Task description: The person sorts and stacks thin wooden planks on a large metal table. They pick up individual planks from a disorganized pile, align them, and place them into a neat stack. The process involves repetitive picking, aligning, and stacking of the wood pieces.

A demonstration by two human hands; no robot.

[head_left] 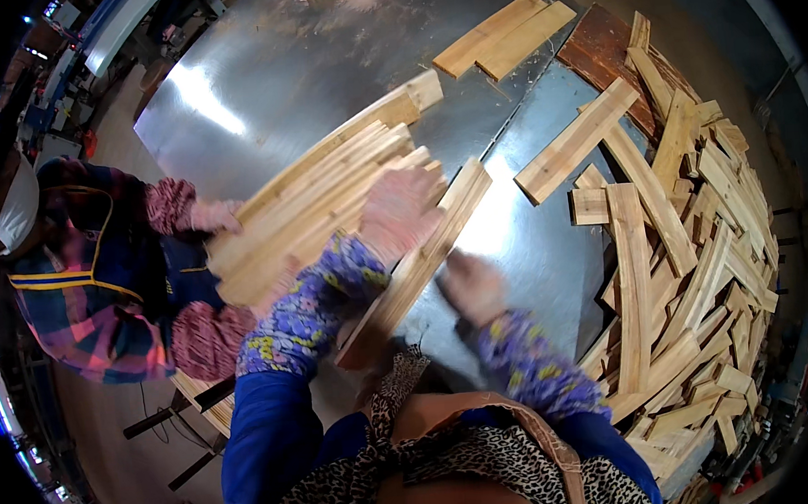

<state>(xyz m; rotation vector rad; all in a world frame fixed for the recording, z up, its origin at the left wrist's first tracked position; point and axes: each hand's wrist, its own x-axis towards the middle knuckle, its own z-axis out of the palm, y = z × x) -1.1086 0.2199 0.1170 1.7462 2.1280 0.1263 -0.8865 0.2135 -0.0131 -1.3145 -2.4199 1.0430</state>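
Observation:
A long wooden board (423, 260) slants across the near edge of the metal table. My left hand (401, 210), in a pale pinkish glove, is closed at this board's left side, over the right end of a row of boards; its fingertips are hard to make out. Just right of the same board is my right hand (475, 287), smeared by motion, so its fingers cannot be read. The row of wooden boards (315, 188) lies side by side to the left. A co-worker's gloved hand (214, 216) touches their far left end, and the other, blurred, is at their near side.
A big jumbled heap of wooden pieces (700, 325) covers the right side. Two boards (506, 34) lie at the back of the metal table (316, 61), near a reddish-brown panel (601, 51). The co-worker in a plaid sleeve (101, 339) stands close on the left.

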